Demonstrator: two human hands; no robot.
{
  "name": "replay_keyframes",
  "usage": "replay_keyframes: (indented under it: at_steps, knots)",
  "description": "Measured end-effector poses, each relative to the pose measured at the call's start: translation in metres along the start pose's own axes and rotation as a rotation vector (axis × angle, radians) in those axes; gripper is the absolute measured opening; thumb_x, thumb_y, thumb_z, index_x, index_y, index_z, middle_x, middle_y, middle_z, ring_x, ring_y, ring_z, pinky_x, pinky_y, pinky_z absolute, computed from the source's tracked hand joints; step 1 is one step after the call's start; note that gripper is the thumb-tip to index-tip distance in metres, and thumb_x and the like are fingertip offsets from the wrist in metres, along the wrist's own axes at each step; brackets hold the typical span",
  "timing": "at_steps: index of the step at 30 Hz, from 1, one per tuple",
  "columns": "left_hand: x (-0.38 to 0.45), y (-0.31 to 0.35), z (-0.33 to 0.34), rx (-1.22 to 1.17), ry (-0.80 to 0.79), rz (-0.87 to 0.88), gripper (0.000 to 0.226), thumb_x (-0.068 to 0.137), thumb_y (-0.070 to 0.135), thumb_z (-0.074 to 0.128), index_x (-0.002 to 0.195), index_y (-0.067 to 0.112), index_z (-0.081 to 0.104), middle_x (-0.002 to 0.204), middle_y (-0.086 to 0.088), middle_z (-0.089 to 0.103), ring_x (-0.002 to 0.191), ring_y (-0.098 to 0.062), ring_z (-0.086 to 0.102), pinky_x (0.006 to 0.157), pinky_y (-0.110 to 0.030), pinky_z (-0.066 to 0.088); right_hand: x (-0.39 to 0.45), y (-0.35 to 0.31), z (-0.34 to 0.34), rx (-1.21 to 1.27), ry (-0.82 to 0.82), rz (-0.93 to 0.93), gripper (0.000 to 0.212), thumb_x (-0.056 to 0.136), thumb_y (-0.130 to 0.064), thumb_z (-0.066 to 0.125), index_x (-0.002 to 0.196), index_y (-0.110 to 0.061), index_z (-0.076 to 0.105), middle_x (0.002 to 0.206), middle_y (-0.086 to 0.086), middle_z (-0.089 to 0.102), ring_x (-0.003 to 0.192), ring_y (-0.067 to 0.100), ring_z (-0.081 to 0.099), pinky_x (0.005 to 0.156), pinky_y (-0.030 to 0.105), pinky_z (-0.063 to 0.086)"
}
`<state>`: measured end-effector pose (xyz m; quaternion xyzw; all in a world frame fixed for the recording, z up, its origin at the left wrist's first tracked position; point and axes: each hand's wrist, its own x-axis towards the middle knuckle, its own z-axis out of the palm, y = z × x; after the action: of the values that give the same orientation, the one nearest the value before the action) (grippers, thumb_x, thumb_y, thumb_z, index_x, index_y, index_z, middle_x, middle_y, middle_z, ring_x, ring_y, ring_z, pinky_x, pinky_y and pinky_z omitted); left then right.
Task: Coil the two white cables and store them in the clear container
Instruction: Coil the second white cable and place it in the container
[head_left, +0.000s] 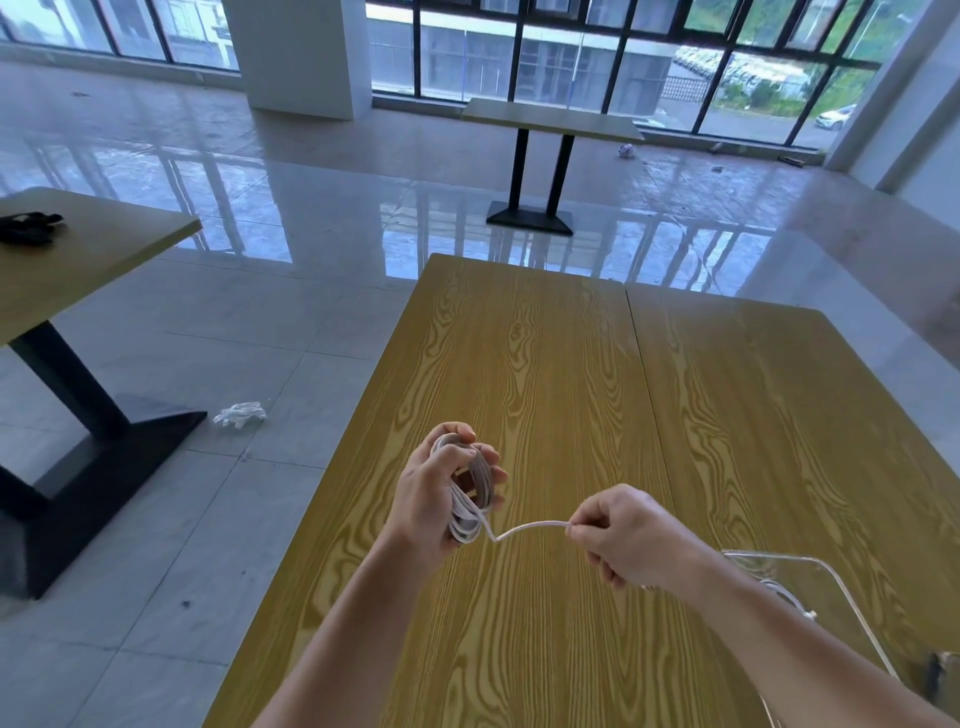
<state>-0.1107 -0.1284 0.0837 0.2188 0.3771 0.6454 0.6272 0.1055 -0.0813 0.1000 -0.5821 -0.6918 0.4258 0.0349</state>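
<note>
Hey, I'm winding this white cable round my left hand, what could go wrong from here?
The coil sits loosely round the left hand; its loops may spring apart if the grip eases. The right hand pinches only the free end, which could slip before it is tucked. The clear container lies close under the right forearm, so a swing might knock it.

white cable: wound in oval coil, upright above table, free tail running right | second white cable: loose inside container, partly hidden | clear container: transparent, on table, near right edge
</note>
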Motion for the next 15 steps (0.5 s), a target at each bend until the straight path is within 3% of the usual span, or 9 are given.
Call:
replay_keyframes:
  at_steps: [4,10,12,15]
  knots:
    - [0.001,-0.008,-0.002,0.002,-0.040,-0.013,0.020,0.077,0.001,0.051,0.084,0.015,0.064,0.087,-0.018,0.068,0.086,-0.036,0.070,0.077,-0.049,0.059,-0.004,-0.011,0.003,0.241,0.055,-0.019,0.018,0.096,-0.019,0.064,0.082,-0.015,0.075,0.059,0.001,0.070,0.049,0.014,0.064,0.048,0.025,0.053]
    - [0.003,-0.016,-0.001,-0.007,-0.027,-0.043,0.020,0.076,0.002,0.052,0.087,0.014,0.063,0.098,-0.024,0.072,0.101,-0.036,0.069,0.095,-0.055,0.052,-0.013,-0.030,0.002,0.576,0.006,-0.065,0.017,0.098,-0.011,0.061,0.091,-0.006,0.075,0.067,0.009,0.072,0.054,0.018,0.064,0.050,0.030,0.056]
    - [0.002,-0.017,-0.001,-0.048,-0.031,-0.066,0.021,0.074,0.002,0.051,0.088,0.013,0.062,0.101,-0.026,0.071,0.102,-0.036,0.069,0.095,-0.056,0.051,-0.016,-0.033,0.001,0.685,-0.048,-0.078,0.015,0.099,-0.008,0.058,0.102,-0.008,0.073,0.074,0.011,0.074,0.058,0.019,0.066,0.052,0.031,0.057]
    - [0.000,-0.019,0.001,-0.166,-0.084,-0.116,0.021,0.074,0.000,0.051,0.086,0.012,0.064,0.101,-0.026,0.071,0.100,-0.036,0.069,0.079,-0.050,0.058,-0.017,-0.036,0.002,0.806,-0.125,-0.098,0.021,0.099,-0.005,0.057,0.118,-0.010,0.062,0.083,0.016,0.076,0.062,0.022,0.069,0.055,0.031,0.058]
